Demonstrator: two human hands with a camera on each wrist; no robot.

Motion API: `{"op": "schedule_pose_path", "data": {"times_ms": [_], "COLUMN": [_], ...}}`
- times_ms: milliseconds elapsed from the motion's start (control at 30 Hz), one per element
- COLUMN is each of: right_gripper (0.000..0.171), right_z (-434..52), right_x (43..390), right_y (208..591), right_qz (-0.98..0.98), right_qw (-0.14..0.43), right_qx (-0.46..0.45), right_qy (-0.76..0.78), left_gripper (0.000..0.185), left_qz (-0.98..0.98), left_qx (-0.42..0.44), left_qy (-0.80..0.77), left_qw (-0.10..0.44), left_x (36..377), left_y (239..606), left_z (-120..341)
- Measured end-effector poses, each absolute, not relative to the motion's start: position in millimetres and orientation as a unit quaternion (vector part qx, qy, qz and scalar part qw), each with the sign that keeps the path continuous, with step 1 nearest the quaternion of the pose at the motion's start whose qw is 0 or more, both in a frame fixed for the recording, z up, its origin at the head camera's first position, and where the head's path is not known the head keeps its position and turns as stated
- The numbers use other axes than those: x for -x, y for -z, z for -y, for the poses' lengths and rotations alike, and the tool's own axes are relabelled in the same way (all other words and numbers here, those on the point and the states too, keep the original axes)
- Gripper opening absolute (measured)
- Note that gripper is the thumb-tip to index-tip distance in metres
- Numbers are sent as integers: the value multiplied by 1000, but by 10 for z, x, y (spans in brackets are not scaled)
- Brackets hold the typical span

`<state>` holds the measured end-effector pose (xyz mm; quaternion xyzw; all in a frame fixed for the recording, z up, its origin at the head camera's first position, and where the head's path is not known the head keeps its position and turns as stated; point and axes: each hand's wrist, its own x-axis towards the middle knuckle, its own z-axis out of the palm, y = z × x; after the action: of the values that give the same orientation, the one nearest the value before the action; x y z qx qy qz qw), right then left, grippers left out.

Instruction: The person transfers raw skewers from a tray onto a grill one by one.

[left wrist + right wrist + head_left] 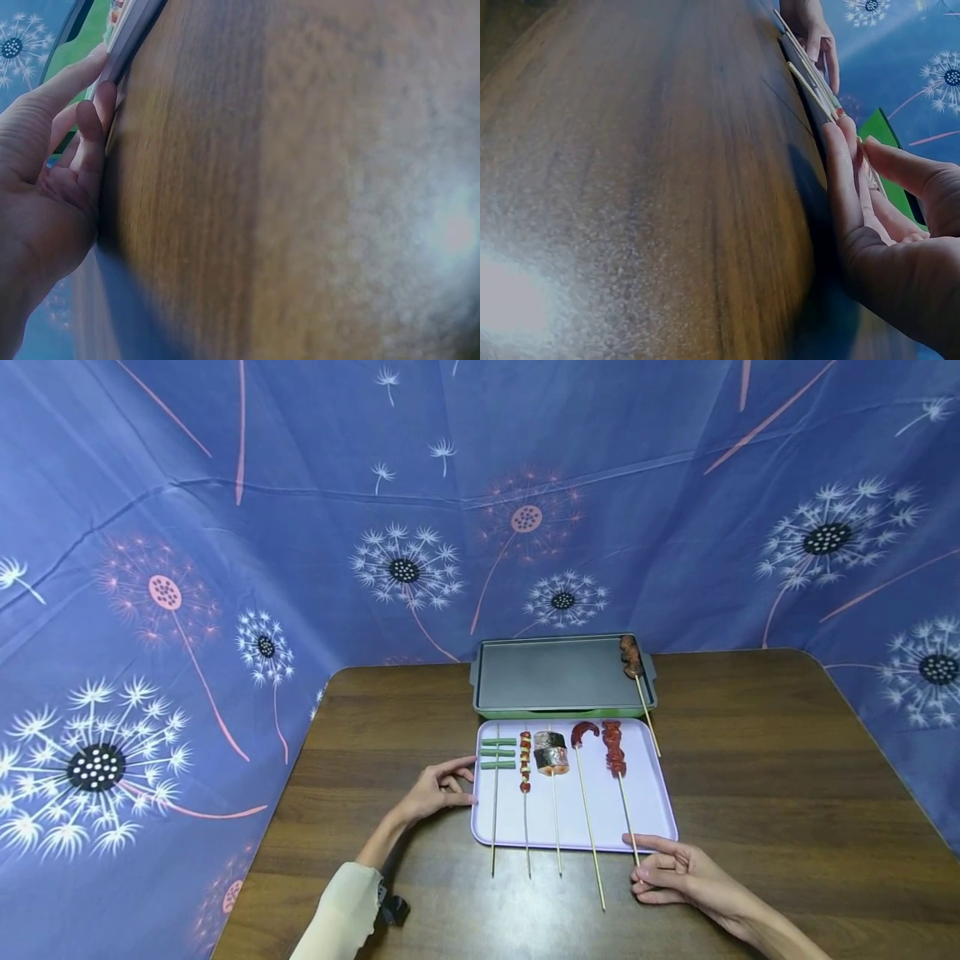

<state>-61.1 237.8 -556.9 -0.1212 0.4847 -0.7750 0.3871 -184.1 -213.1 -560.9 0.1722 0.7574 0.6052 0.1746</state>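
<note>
Head view: lavender tray (652, 810) sits mid-counter (750, 760), long side across, five skewers on it lying parallel, food ends away from the person, stick ends toward the near edge and overhanging it. Rightmost one, the red meat skewer (614, 750), runs near-to-far; its stick tip reaches the right hand (675, 870), which pinches it at the tray's near right corner, thumb and forefinger closed on the wood. Left hand (435, 789) rests at the tray's left edge, fingers straight and touching the rim, gripping nothing. Right hand is plainly the nearer to that skewer. Behind the tray, touching or just beside it, a green grill pan (558, 677) with one meat skewer (632, 658) at its right end, stick trailing off toward the tray. Bare counter right of the tray and in front of it.

Left wrist view: left hand (52, 187) fingertips pressed flat to the tray rim (131, 34); wood grain fills the rest.

Right wrist view: right hand (885, 225) fingers curl round a thin stick (810, 91); other stick ends jut past the tray edge beyond. The contact itself is blurred.
</note>
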Motion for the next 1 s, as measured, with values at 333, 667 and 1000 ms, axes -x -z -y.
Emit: {"op": "schedule_pose_path", "data": {"times_ms": [333, 667, 1000], "right_gripper": [57, 62, 64], "right_z": [-2359, -2366, -2451], "right_x": [641, 647, 641], "right_y": [5583, 5553, 5575], "right_qz": [-457, -439, -439], "right_qw": [367, 340, 344], "right_qx": [166, 188, 206], "right_qy": [793, 810, 804], "left_gripper": [70, 69, 70], "left_qz": [-756, -762, -754], "left_qx": [-177, -180, -182], "left_qy": [-605, -599, -607], "left_qw": [174, 168, 171], "left_x": [1846, 1844, 1845], "left_y": [5610, 5610, 5611], "left_z": [2131, 2134, 2139]}}
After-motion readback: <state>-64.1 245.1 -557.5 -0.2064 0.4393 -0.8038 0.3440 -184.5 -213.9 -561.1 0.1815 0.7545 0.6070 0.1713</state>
